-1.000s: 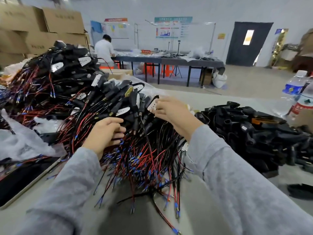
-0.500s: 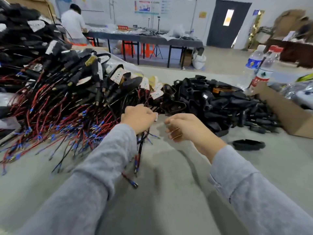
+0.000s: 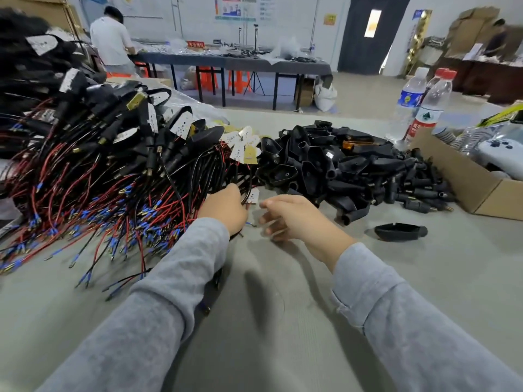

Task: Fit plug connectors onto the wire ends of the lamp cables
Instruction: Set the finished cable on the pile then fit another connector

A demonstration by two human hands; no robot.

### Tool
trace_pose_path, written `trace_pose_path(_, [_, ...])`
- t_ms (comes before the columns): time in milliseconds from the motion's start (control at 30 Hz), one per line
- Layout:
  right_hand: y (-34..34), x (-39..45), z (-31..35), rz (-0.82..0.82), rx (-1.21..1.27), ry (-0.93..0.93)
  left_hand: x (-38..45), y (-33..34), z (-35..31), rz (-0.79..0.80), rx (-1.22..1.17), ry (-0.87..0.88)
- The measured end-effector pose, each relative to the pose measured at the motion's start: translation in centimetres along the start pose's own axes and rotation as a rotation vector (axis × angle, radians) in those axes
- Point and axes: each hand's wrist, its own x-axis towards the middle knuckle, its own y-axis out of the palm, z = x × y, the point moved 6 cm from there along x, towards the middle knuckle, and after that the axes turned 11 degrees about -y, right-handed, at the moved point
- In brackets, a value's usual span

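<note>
Our left hand (image 3: 226, 206) gripped a thin black lamp cable with a white perforated tag (image 3: 252, 196) at the near edge of the tangled heap of red and black wires with blue-sleeved ends (image 3: 93, 199), fingers curled round the cable. A blue-tipped wire end showed just past that fist. Our right hand (image 3: 294, 216) hovered just beside it, fingers loosely spread and holding nothing, low over the grey felt-covered surface (image 3: 268, 321).

We judged the step to be drawing one cable free of the heap before plugging it. Done well, that meant holding near the wire end, pulling along the cable's run so neighbours did not snag, and taking the free tip between the right hand's fingers before reaching for a connector.

Beyond the hands lay the heap of black plastic plug housings (image 3: 353, 168), too many to count, as were the cables. One black housing (image 3: 400, 232) lay alone, apart from the pile. Three clear plastic water bottles (image 3: 407, 101) stood near an open brown cardboard box (image 3: 467, 176) at the right. Two other people (image 3: 111, 39) worked at tables in the background.
</note>
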Motion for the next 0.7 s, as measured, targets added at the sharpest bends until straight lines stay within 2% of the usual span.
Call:
trace_pose_path(133, [0.8, 0.8, 0.9, -0.12, 0.132, -0.032, -1.2, -0.3, -0.9, 0.087, -0.256, 0.071])
trace_pose_path(333, [-1.7, 0.4, 2.1, -0.332, -0.046, -0.243, -2.9, -1.9, -3.1, 0.218, -0.355, 0.293])
trace_pose_path(400, [-2.7, 0.2, 2.7, -0.398, -0.083, -0.313, -3.4, -1.9, -3.9, 0.266, -0.362, 0.323])
trace_pose_path(600, [-6.8, -0.2, 3.9, -0.523, 0.06, -0.41, -3.8, 0.1, -4.5, 0.39, -0.206, 0.305])
trace_pose_path(700, [-10.3, -0.7, 4.1, -0.68, 0.109, -0.421, -4.1, 1.1, -4.8, 0.47, -0.126, 0.292])
